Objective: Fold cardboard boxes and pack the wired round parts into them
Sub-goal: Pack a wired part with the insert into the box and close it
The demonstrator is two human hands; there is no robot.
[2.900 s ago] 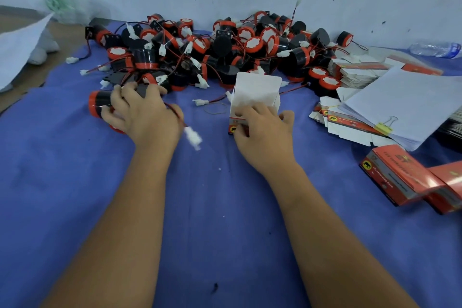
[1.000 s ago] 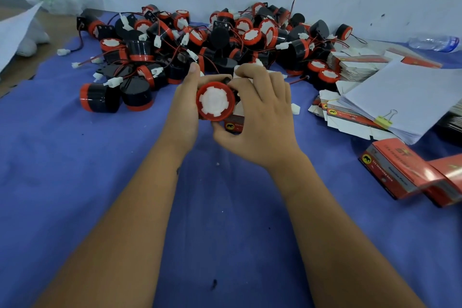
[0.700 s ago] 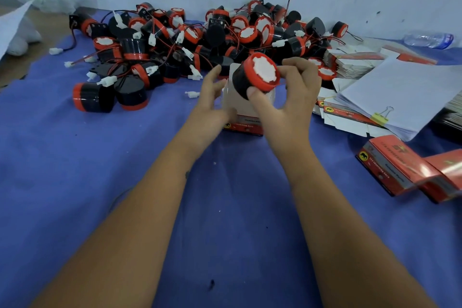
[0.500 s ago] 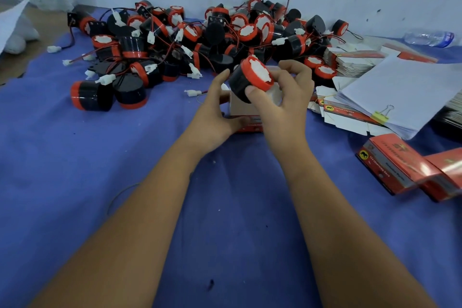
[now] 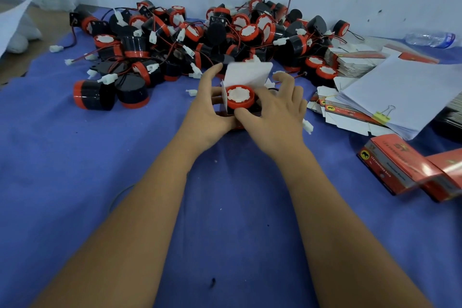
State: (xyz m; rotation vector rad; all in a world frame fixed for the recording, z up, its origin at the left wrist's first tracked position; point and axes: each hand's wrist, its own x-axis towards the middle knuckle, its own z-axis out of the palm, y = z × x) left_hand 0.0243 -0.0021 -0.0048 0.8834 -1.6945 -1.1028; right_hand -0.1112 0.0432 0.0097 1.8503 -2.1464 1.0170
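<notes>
Half a second back the round part was up in the air, tilted in the right hand's fingers above the box; now it has come down into the open box (image 5: 226, 97), sitting with its red rim and white cap facing up. The round part (image 5: 240, 96) shows only its top above the box walls, so I judge it most of the way seated. The white lid flap (image 5: 247, 74) stands upright behind it.

The left hand (image 5: 207, 110) has its grip curled round the box's left side, thumb at the near wall, steadying it on the blue surface (image 5: 75, 157). The right hand (image 5: 275, 112) has its thumb pressed at the part's near rim; its other fingers are spread and loosely bent past the box, holding nothing that I can make out. A white connector (image 5: 308, 126) lies just beside that hand; whether it belongs to this part's wire I cannot tell.

So the step is packing. Next, I'd say, the wire needs tucking in and the flap folding down.
</notes>
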